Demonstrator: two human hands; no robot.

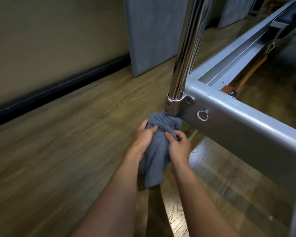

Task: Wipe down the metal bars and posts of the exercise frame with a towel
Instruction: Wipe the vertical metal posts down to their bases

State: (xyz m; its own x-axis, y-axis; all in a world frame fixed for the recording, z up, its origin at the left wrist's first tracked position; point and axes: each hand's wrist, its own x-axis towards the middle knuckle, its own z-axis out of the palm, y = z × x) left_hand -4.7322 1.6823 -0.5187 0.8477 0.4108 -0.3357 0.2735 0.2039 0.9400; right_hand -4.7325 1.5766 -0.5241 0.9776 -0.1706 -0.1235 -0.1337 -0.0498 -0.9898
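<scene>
A shiny chrome post [184, 53] rises from a metal clamp [176, 104] at the corner of the grey exercise frame [237, 122]. A blue-grey towel [158, 151] is wrapped around the post's lower part, just under the clamp, and hangs down in a bunch. My left hand [143, 136] grips the towel from the left with the thumb across it. On the towel's right side, my right hand [178, 145] grips the cloth with curled fingers. The post below the clamp is hidden by the towel.
A wood-grain floor [67, 151] spreads to the left. A beige wall with a dark baseboard [58, 88] runs behind. A grey panel [149, 35] stands near the wall. On the frame's side sits a metal ring [202, 115]; leather straps [246, 74] lie inside the frame.
</scene>
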